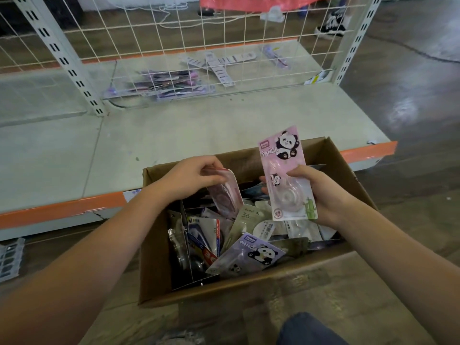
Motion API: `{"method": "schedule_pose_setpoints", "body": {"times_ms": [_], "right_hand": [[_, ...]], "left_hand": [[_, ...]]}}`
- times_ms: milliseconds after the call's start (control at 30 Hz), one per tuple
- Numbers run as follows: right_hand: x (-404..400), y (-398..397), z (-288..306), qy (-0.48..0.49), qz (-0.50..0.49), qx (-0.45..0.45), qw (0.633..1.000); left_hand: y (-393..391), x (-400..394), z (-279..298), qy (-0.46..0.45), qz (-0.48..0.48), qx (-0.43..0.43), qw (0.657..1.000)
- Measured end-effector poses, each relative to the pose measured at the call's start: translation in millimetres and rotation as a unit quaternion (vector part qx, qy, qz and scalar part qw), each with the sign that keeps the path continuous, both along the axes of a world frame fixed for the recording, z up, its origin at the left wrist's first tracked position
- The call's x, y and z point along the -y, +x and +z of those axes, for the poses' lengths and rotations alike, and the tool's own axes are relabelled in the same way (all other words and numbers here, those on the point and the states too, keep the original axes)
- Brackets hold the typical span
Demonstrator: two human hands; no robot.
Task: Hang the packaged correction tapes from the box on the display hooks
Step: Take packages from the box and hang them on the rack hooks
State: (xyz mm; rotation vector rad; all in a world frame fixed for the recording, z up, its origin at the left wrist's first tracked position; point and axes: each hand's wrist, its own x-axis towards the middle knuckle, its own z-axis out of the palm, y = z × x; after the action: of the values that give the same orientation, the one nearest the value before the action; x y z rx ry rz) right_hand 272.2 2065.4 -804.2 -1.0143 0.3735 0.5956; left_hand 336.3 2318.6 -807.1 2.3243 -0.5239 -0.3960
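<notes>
Our right hand point(321, 195) keeps its fingers clamped on a pink panda pack point(286, 175), upright for hanging, while our left hand point(191, 178) pinches another pack point(225, 192) inside the box point(249, 287); no hooks are visible on the far grid point(189, 38).

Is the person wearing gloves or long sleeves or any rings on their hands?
No gloves. Both the left hand and the right hand are bare, and the forearms are bare too as far as the picture shows, so no sleeves are in view. No rings, watch or bracelets show on the fingers or wrists. At the bottom edge there is a bit of dark blue trouser fabric, like jeans.
</notes>
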Motion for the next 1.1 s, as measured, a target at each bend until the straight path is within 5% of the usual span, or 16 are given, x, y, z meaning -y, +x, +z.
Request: {"method": "schedule_pose_setpoints", "body": {"times_ms": [333, 567, 733, 967, 1100], "right_hand": [[-4.6, 0.8, -29.1, -0.099, 0.017, -0.026, 0.995], [-7.0, -3.6, -43.2, -0.228, 0.094, 0.006, 0.969], [-8.5, -1.5, -44.4, -0.283, 0.075, 0.024, 0.956], [-10.0, 6.4, 14.3, -0.231, -0.001, -0.004, 0.973], [-15.5, 1.3, 79.8, -0.211, -0.013, 0.000, 0.977]], "left_hand": [[-25.8, 42.2, -16.5, -0.178, 0.166, -0.125, 0.962], [-49.6, 25.1, -62.7, -0.137, 0.187, -0.282, 0.931], [-46.9, 27.9, -67.6, -0.144, 0.205, -0.243, 0.937], [-41.4, 26.4, -5.3, -0.314, 0.344, -0.263, 0.845], [-47.1, 22.4, 59.2, -0.314, 0.347, -0.286, 0.836]]}}
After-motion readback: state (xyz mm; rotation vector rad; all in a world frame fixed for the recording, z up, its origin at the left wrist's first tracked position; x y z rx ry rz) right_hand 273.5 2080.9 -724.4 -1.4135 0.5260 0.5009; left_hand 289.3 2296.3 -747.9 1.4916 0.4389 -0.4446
